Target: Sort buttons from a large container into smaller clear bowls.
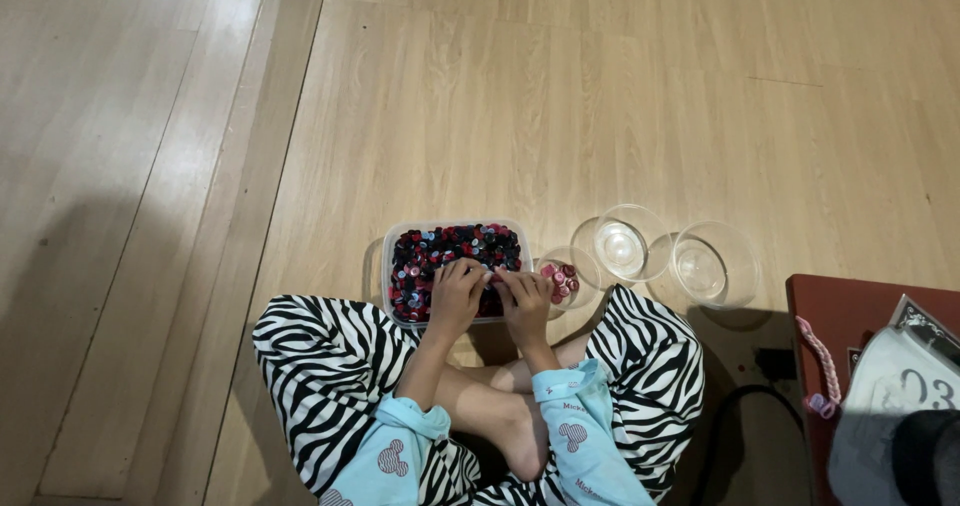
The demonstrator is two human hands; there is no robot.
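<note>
Both hands down in the tub of buttons [455,251] on the floor. Left hand [456,296] and right hand [526,298] side by side, fingers curled narrow; I can't tell what they pinch. Small bowl of pink buttons [560,279] lies just right of the right hand.

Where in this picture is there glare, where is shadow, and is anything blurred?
Head view: glare shines on the two empty glass bowls and on the floor planks at left; a soft shadow darkens the lower left floor; the dark object in the bottom right corner is blurred.

Both hands rest in the tub of buttons [455,249] on the floor [500,96]; three bowls stand right of it, the nearest bowl [560,278] holding buttons
</note>
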